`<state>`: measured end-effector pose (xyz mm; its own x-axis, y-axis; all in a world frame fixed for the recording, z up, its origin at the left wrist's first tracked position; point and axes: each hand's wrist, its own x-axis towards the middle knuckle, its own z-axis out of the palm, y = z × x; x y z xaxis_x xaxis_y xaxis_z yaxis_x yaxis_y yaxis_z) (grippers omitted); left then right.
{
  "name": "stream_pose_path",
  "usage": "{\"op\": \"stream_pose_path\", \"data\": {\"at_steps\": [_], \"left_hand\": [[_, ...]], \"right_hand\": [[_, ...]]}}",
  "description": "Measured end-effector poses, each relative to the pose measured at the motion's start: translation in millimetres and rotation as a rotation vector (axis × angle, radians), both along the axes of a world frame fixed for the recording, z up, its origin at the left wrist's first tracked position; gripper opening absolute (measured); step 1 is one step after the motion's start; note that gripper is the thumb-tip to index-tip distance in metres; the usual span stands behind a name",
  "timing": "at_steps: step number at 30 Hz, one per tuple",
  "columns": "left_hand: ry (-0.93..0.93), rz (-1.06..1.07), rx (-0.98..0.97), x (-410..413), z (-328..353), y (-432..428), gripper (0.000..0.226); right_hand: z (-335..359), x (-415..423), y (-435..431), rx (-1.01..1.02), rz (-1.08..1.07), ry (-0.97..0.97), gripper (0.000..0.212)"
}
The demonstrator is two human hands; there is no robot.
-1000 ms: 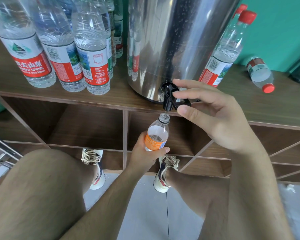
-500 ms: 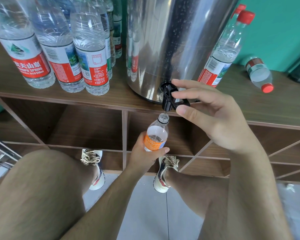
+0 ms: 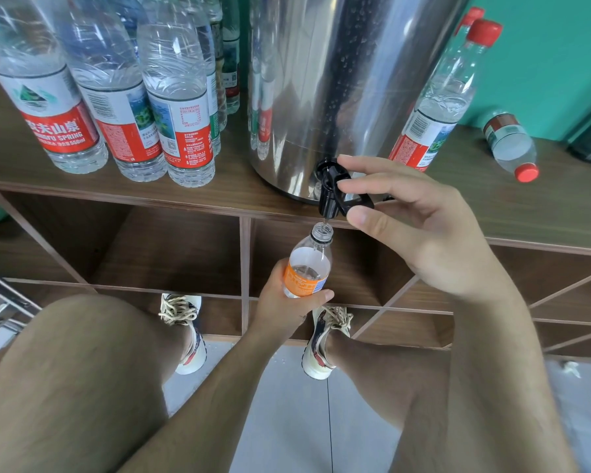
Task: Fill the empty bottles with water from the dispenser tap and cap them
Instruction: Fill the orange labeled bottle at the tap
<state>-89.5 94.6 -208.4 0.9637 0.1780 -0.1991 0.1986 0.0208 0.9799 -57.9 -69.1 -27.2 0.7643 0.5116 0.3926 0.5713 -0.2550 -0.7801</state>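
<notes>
Steel, red, orange, teal.
Silver dispenser, black tap; orange-labelled bottle; red-and-white labelled bottles; red caps; teal wall.

Delta over the last second is close to nil. My left hand let the small orange-label bottle slip a hair toward 9 o'clock half a second back. It has since returned, with the mouth again at 6 o'clock of the black tap. My right hand, pinching that tap, shifted only by jitter. I can't tell any rise in the bottle's water level. The frame itself wobbled slightly, which is my head moving.
</notes>
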Motion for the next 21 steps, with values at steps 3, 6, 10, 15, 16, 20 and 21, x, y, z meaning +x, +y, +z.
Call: {"op": "stream_pose_path", "data": {"at_steps": [3,6,10,15,16,20,21], "left_hand": [[0.003,-0.002,0.003,0.0,1.1,-0.7,0.062],[0.007,-0.003,0.012,0.4,0.8,-0.8,0.064],[0.005,-0.002,0.027,1.2,0.6,-1.0,0.066],[0.001,0.001,0.017,0.9,-1.0,-0.4,0.065],[0.001,0.0,0.013,0.7,-1.4,-0.3,0.066],[-0.001,-0.005,0.002,0.7,-1.8,-0.5,0.066],[-0.001,-0.006,0.003,1.0,-1.9,-0.5,0.066]], "right_hand": [[-0.1,-0.1,0.0,0.002,0.0,0.002,0.025],[-0.3,0.0,0.2,0.004,0.002,-0.001,0.025],[-0.3,-0.2,0.7,0.007,0.002,0.001,0.025],[0.1,0.0,0.2,0.014,0.005,0.002,0.025],[0.0,0.1,0.3,0.016,0.005,0.004,0.025],[-0.1,0.2,0.5,0.017,0.007,0.005,0.025],[0.2,0.3,0.5,0.016,0.007,0.004,0.025]]}}
